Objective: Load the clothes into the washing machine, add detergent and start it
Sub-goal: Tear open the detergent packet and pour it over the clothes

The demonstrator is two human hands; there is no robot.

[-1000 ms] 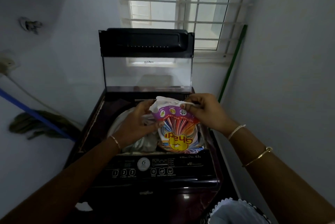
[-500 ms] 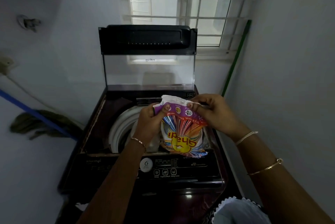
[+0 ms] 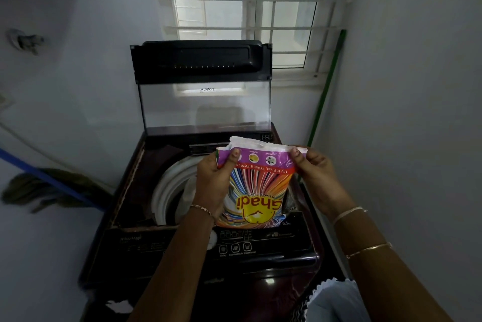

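Over washer (image 3: 146, 246), detergent packet (image 3: 257, 191) in pinch grip of left hand (image 3: 212, 183) and right hand (image 3: 317, 178)

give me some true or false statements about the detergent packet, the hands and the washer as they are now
1. The washing machine lid stands raised. True.
2. Only the left hand holds the detergent packet. False: the right hand pinches the other top corner as well.
3. The packet's printing appears upside down in the head view. True.
4. The window behind the machine has no bars. False: white grille bars cross it.
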